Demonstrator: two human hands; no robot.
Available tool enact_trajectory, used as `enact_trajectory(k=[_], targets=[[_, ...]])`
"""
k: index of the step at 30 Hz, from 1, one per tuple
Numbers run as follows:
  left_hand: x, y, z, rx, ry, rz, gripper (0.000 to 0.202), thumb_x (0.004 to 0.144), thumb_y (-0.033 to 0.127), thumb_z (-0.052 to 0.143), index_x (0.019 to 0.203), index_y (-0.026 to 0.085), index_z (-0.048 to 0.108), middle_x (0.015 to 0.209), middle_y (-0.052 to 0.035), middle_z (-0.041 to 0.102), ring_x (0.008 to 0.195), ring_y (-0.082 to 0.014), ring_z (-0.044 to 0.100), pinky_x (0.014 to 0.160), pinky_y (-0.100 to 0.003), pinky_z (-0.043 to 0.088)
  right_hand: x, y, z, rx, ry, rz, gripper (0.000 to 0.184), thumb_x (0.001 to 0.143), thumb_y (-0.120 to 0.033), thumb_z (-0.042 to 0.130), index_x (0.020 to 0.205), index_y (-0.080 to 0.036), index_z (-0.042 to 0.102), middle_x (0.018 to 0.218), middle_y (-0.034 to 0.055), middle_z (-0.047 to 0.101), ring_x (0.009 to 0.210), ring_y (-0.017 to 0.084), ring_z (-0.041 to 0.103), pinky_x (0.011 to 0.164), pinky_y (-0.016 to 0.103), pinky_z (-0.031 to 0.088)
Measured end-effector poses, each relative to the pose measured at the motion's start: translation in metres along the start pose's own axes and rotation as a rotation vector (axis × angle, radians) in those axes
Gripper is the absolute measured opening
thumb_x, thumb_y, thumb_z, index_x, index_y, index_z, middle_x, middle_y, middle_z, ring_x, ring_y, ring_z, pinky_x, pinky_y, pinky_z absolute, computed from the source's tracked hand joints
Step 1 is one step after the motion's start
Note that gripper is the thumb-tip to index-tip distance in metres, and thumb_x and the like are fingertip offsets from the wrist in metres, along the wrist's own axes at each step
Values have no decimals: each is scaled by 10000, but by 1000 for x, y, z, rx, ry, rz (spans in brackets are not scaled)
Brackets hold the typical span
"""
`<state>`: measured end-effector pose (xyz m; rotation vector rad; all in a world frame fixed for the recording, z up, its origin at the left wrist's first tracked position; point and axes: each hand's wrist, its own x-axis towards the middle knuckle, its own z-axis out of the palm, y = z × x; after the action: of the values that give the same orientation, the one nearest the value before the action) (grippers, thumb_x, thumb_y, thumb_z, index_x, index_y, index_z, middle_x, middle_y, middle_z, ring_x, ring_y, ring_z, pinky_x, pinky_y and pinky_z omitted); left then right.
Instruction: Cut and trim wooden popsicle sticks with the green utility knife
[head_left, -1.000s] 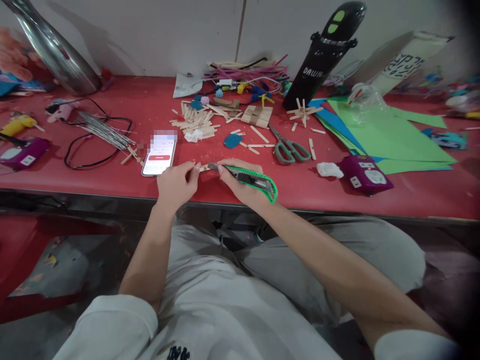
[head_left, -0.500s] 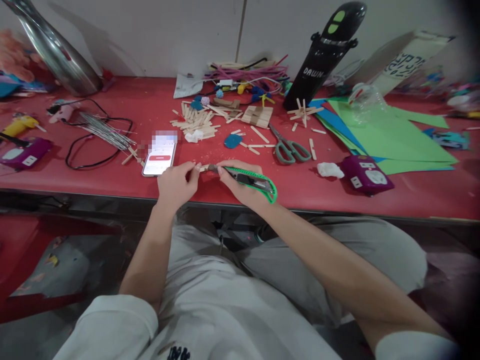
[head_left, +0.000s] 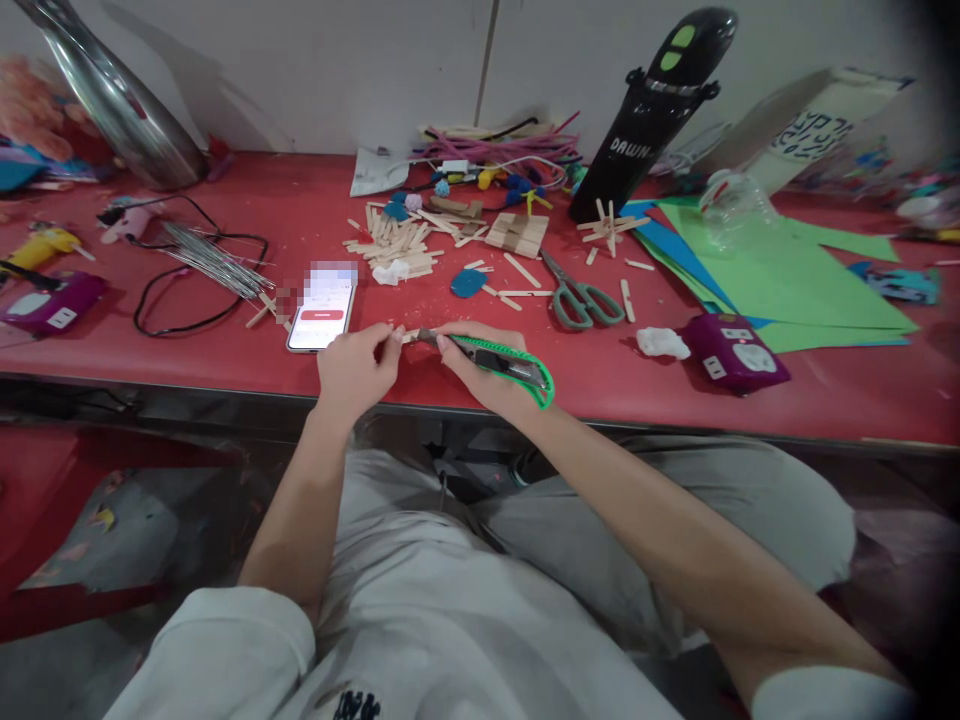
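My right hand [head_left: 484,360] is closed around a green utility knife [head_left: 510,362], its blade end pointing left. At the blade's tip lies a short wooden craft stick [head_left: 409,338], pinched by the fingertips of my left hand [head_left: 358,365]. Blade and stick appear to touch just above the red table, near its front edge. Close to my left hand, a phone [head_left: 321,315] lies with its screen lit. Beyond my hands are a blue flat piece [head_left: 469,283], a heap of craft sticks [head_left: 397,240] and green-handled scissors [head_left: 581,300].
On the red table [head_left: 600,385], a purple box [head_left: 735,353] and a white crumpled wad [head_left: 663,342] lie to the right. Green paper sheets [head_left: 832,275] and a black bottle [head_left: 649,120] stand behind. Metal wires [head_left: 217,262], a black cable and a steel flask [head_left: 127,110] are on the left.
Both hands keep nearly the same pose, with the utility knife against the craft stick. The whole view has shifted very slightly; nothing else has visibly moved.
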<state>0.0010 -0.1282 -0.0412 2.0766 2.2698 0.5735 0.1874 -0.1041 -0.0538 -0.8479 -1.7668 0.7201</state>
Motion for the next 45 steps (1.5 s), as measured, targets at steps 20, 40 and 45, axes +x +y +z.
enact_trajectory(k=[20, 40, 45], targets=[[1, -1, 0, -13, 5, 17, 381, 975, 447, 428, 847, 209, 697, 791, -76, 735, 761, -228, 655, 580, -302, 265, 1, 0, 1, 32, 46, -29, 138, 913, -278, 651, 946, -192, 754, 916, 43, 794, 778, 156, 741, 770, 260, 595], [1, 0, -1, -7, 0, 11, 400, 980, 462, 416, 836, 213, 694, 774, -73, 726, 743, -226, 642, 578, -311, 264, 0, 0, 0, -7, 21, 1, 188, 919, -355, 647, 917, -198, 751, 874, 48, 785, 761, 171, 735, 770, 285, 588], [1, 0, -2, -15, -4, 5, 387, 977, 461, 421, 846, 220, 695, 765, -72, 720, 736, -227, 635, 582, -310, 266, 1, -2, 1, 7, 39, 39, 197, 917, -381, 647, 938, -215, 752, 926, 49, 791, 806, 181, 744, 794, 293, 597]])
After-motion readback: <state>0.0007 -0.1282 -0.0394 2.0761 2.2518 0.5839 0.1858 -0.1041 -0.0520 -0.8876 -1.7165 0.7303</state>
